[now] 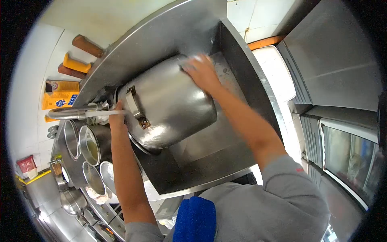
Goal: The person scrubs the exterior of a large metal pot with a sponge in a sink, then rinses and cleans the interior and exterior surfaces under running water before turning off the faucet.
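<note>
A large steel pot (173, 101) lies on its side in a deep steel sink (205, 149), its side handle facing up and its rim toward the left. My left hand (116, 115) is at the rim, partly behind the stream from the faucet (76, 113), its fingers mostly hidden. At the far right part of the pot, my right hand (199, 70) is on the outer surface near the base, blurred by motion. Something pale or shiny shows at its fingers, too smeared to make out.
Several metal containers (94, 145) stand left of the sink. Knife handles (86, 46) and a yellow box (60, 94) are along the wall at upper left. A white lidded bin or tray (274, 72) is right of the sink, beside a glass-fronted cabinet (350, 157).
</note>
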The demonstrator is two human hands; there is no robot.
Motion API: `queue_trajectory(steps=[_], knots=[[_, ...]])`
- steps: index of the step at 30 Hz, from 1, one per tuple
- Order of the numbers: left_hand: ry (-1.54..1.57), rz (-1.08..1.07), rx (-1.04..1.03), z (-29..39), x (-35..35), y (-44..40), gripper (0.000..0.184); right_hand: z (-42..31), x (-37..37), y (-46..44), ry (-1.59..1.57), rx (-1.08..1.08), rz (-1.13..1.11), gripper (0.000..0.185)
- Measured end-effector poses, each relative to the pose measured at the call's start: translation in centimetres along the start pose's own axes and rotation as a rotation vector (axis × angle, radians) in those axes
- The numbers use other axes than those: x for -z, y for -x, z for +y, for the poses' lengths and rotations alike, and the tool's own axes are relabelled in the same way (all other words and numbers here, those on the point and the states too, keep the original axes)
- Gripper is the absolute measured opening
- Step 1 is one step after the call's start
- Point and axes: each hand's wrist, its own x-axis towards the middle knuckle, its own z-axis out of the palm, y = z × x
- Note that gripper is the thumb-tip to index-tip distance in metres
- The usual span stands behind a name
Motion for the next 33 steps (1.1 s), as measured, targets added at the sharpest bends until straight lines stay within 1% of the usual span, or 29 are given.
queue_trajectory(steps=[2, 3, 5, 6, 8, 9, 10, 12, 13, 14, 15, 16, 17, 18, 19, 20, 21, 22, 23, 24, 25, 26, 27, 28, 29, 31, 32, 33], knots=[[-0.057, -0.002, -0.024, 1.5, -0.7, 1.4, 0.04, -3.7, 3.6, 9.2, 0.084, -0.005, -0.021, 0.028], [-0.058, -0.003, -0.022, 1.2, -0.8, 1.7, 0.04, -6.0, 5.6, 11.7, 0.0, -0.102, -0.083, 0.031], [-0.078, -0.002, -0.256, 0.6, -0.7, 1.8, 0.04, -6.1, 5.3, 11.7, -0.027, -0.107, -0.07, 0.032], [-0.073, -0.004, -0.262, 0.7, -1.1, 1.4, 0.04, -5.8, 5.1, 11.3, -0.051, -0.096, -0.059, 0.034], [-0.376, 0.049, -0.414, 0.0, -0.7, 1.2, 0.045, -5.0, 2.7, 3.2, 0.159, -0.115, 0.111, 0.031], [-0.623, 0.118, -0.436, 0.2, -0.8, 1.6, 0.052, -5.0, 2.5, -1.2, 0.097, -0.139, 0.067, 0.024], [-0.635, 0.122, -0.431, 0.6, -0.8, 2.5, 0.052, -4.1, 1.6, -4.5, 0.053, -0.125, -0.046, 0.023], [-0.303, 0.162, -0.512, 1.5, -1.3, 3.9, 0.057, -3.8, 0.4, -7.8, 0.148, -0.155, -0.224, 0.022], [-0.452, 0.187, -0.647, 1.7, -0.4, 5.1, 0.054, -3.7, -0.1, -7.8, 0.147, -0.156, -0.224, 0.022], [-0.278, 0.166, -0.639, 0.6, -0.2, 7.4, 0.053, -3.5, -0.6, -8.1, 0.163, -0.134, -0.209, 0.02], [-0.112, 0.147, -0.631, 0.5, -0.3, 11.4, 0.052, -3.5, -1.0, -8.4, 0.171, -0.113, -0.195, 0.019], [-0.481, 0.205, -0.727, -3.7, 1.5, 12.5, 0.05, -4.1, -1.0, -8.2, 0.158, -0.117, -0.19, 0.019], [-0.5, 0.076, -0.479, -8.1, 2.4, 14.6, 0.047, -4.2, -0.6, -8.5, 0.196, -0.125, -0.212, 0.019], [-0.38, 0.047, -0.499, -14.2, 2.5, 15.4, 0.046, -4.2, -0.2, -8.5, 0.236, -0.134, -0.242, 0.02], [-0.323, 0.054, -0.372, -16.2, 2.7, 16.8, 0.048, -4.4, -0.7, -7.9, 0.219, -0.141, -0.247, 0.02], [-0.249, 0.067, -0.259, -16.7, 2.6, 17.3, 0.051, -4.0, -1.3, -8.1, 0.222, -0.138, -0.205, 0.021], [-0.245, 0.076, -0.271, -16.0, 2.3, 17.2, 0.051, -3.8, -1.5, -8.5, 0.231, -0.131, -0.158, 0.021], [-0.291, 0.121, -0.294, -14.9, 2.2, 17.5, 0.055, -4.2, -1.5, -7.9, 0.224, -0.13, -0.157, 0.021], [-0.331, 0.162, -0.323, -13.7, 1.7, 17.4, 0.06, -4.5, -1.5, -7.6, 0.229, -0.197, -0.103, 0.023], [-0.322, 0.167, -0.333, -12.3, 1.4, 16.5, 0.06, -4.9, -1.2, -7.6, 0.235, -0.257, -0.043, 0.025], [-0.412, 0.123, -0.264, -10.9, 2.3, 15.4, 0.063, -5.9, -1.0, -6.8, 0.23, -0.253, -0.043, 0.025], [-0.505, 0.075, -0.19, -9.6, 3.0, 14.6, 0.067, -7.5, -0.7, -5.2, 0.226, -0.179, -0.049, 0.025], [-0.494, 0.131, -0.218, -7.6, 2.5, 13.9, 0.068, -9.0, 0.0, -3.7, 0.231, -0.103, -0.046, 0.025], [-0.481, 0.183, -0.247, -5.8, 1.9, 13.2, 0.07, -11.8, 0.6, -1.6, 0.256, -0.149, -0.093, 0.024], [-0.474, 0.175, -0.252, -4.9, 1.8, 12.2, 0.07, -13.2, 0.2, 2.2, 0.18, 0.059, 0.122, 0.022], [-0.499, 0.096, -0.142, -3.5, 1.8, 10.0, 0.068, -16.0, 0.0, 7.6, 0.046, 0.219, -0.01, 0.022], [-0.5, 0.078, -0.146, -3.5, 1.5, 9.1, 0.068, -14.9, 0.8, 8.1, 0.06, 0.207, -0.008, 0.022], [-0.438, 0.13, -0.22, -4.0, 1.2, 8.3, 0.065, -12.9, 1.9, 9.0, 0.06, 0.109, -0.049, 0.02]])
